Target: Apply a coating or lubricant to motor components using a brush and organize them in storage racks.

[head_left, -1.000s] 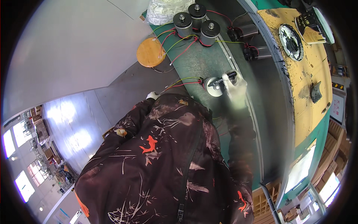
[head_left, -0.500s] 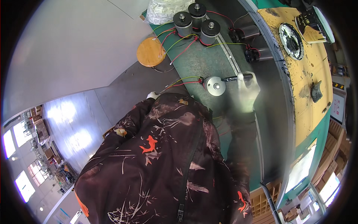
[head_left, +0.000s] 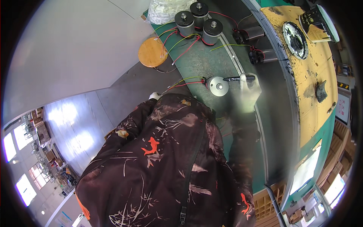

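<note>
In my white-gloved right hand [head_left: 250, 90] is a black marker pen [head_left: 234, 78], lying sideways. Its left end meets the upper right rim of the silver disc on top of a motor [head_left: 219, 87], whose shaft points up. Red and yellow-green wires [head_left: 185, 83] run left from this motor toward my left hand [head_left: 155, 96]. That hand, also white-gloved, shows only partly past the edge of my jacket. Its fingers are mostly hidden, so whether it grips the wire ends is unclear.
Three black-topped motors [head_left: 212, 30] stand upright on the green bench [head_left: 196, 64] at the far side. Two more motors [head_left: 264, 56] lie on their sides. A round wooden stool [head_left: 152, 52] is at the left. Stained yellow board [head_left: 312, 87] on the right holds a smeared black-and-white lid [head_left: 295, 40].
The pen and my right hand have shifted very slightly up and to the left along the disc's rim. My left hand looks the same.
</note>
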A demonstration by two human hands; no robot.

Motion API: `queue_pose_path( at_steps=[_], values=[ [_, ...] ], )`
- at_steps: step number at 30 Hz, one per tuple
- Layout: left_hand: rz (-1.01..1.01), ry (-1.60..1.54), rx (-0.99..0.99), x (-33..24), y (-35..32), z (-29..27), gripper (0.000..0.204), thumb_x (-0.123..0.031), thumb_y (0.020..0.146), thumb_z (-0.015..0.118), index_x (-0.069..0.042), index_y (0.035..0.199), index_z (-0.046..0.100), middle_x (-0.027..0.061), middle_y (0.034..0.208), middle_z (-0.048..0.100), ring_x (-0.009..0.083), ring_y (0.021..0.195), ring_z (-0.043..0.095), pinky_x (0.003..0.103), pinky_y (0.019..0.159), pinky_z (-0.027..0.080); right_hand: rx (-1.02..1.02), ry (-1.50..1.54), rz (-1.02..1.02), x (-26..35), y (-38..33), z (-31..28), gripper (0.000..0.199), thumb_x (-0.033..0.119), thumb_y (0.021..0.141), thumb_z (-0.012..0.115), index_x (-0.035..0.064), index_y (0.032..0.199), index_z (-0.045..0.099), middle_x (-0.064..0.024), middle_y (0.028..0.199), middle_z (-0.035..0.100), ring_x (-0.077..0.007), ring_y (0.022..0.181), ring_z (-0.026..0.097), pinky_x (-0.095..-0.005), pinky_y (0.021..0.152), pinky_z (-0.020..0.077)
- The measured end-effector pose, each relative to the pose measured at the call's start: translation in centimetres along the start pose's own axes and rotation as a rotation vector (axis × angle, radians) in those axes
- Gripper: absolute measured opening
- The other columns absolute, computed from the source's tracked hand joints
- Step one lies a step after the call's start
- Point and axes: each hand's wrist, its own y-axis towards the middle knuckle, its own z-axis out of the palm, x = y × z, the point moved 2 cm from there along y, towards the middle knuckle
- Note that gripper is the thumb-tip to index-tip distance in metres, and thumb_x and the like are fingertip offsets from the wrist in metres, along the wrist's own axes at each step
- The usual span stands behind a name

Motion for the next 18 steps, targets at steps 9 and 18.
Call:
queue_pose_path(
  at_steps=[9,18],
  values=[
    [0.233,0.006,-0.166,-12.5,-4.8,-7.2,0.039,-0.039,0.079,0.069,-0.007,0.101,0.071,0.0198,0.098,0.072,0.0372,0.097,0.068,0.045,0.087,0.053,-0.006,0.062,-0.067,1.9,-2.2,-0.4,0.017,0.017,0.091,0.071,0.0029,0.097,0.064,0.0025,0.067,0.057,-0.0047,0.059,0.048,-0.0243,0.056,0.0431],
    [0.661,-0.034,-0.123,-27.6,-12.6,-11.1,0.044,-0.032,0.081,0.073,-0.005,0.115,0.066,0.0158,0.096,0.071,0.031,0.092,0.069,0.039,0.083,0.054,-0.145,0.141,-0.009,1.0,-4.7,-1.1,0.018,0.016,0.093,0.07,0.001,0.1,0.064,0.0004,0.077,0.059,-0.0064,0.065,0.051,-0.0233,0.061,0.0446]
  ],
)
